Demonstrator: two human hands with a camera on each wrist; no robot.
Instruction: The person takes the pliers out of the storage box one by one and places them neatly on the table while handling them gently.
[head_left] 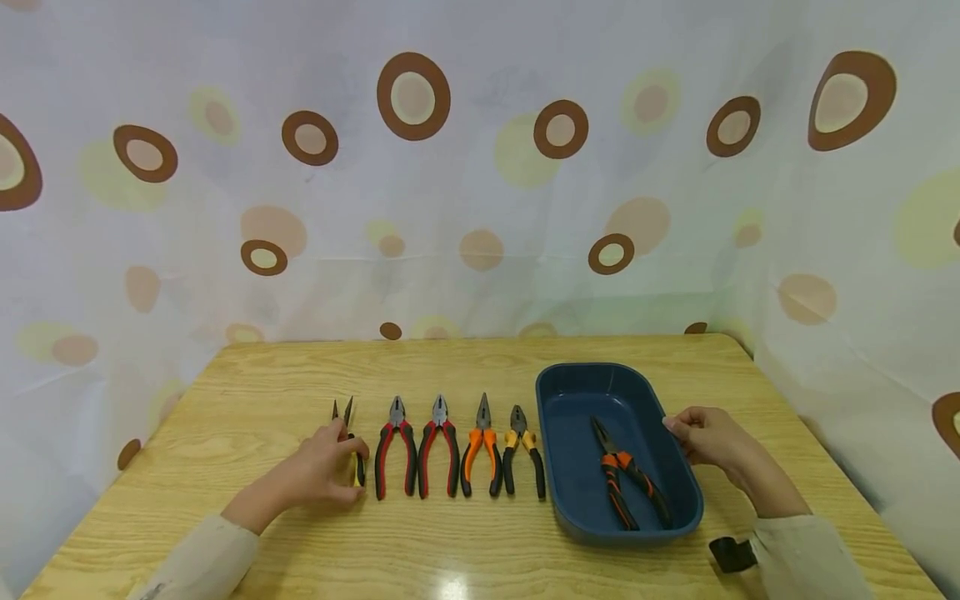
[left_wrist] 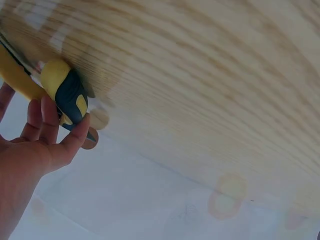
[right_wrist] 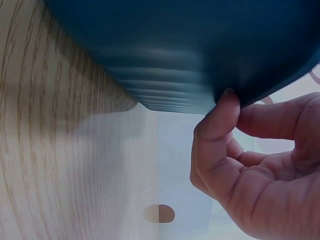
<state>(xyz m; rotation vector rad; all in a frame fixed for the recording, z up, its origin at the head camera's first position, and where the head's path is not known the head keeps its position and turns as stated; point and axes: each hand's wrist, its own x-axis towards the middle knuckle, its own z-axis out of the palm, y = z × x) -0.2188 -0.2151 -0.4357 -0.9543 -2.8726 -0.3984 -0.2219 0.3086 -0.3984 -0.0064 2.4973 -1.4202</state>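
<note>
At the left end of a row of tools, my left hand grips yellow-and-black long-nose pliers by the handles, their two slim tips spread apart. The left wrist view shows the fingers and thumb round the yellow-and-dark handle; the pliers' metal end lies largely hidden there. Over on the right, my right hand pinches the right rim of a blue plastic basin between thumb and fingers. Close up, the thumb and curled fingers hold the basin's edge. Black-and-orange pliers lie inside the basin.
Between hand and basin lie two red-and-black pliers, orange-and-black long-nose pliers and small yellow-and-black pliers. All rest on a wooden table. A patterned cloth hangs behind. A black object sits by the right sleeve.
</note>
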